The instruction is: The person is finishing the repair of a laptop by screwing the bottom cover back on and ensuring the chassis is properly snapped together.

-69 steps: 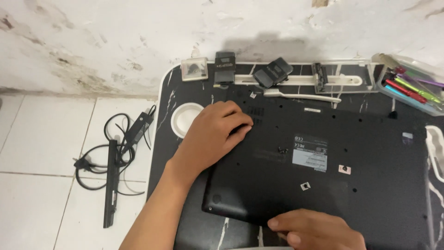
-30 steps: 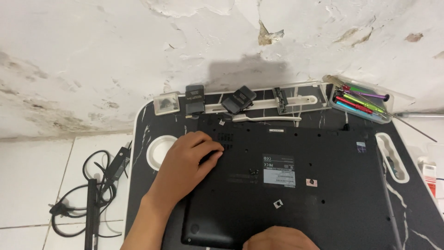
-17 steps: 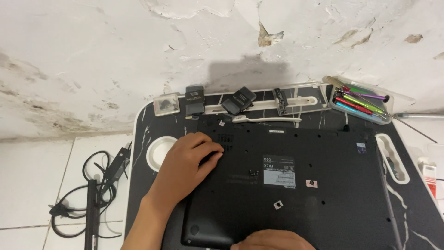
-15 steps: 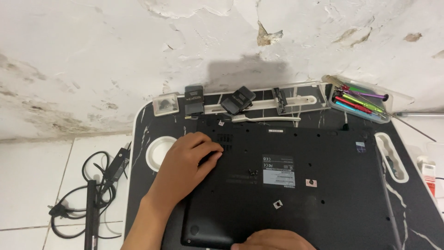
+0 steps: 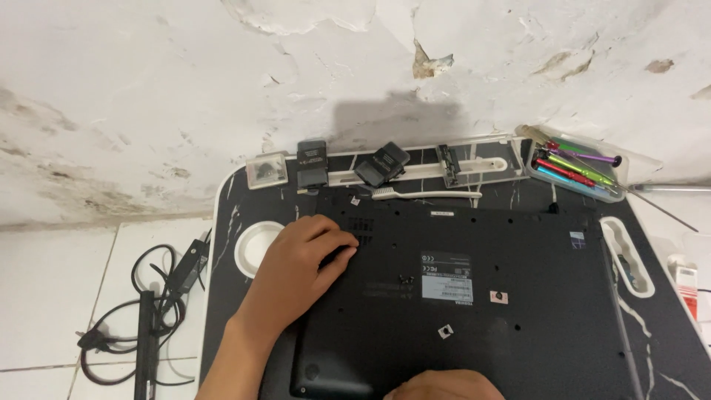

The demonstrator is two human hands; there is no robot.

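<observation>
The laptop (image 5: 474, 289) lies bottom-up on the desk (image 5: 229, 222), long axis left to right. The left hand (image 5: 300, 270) rests flat on its rear left corner, fingers (image 5: 337, 241) loosely together; the right hand (image 5: 444, 385), mostly cropped, touches its front edge, fingers unclear.

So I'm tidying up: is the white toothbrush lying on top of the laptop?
No, the toothbrush lies on the black table just behind the laptop.
</observation>
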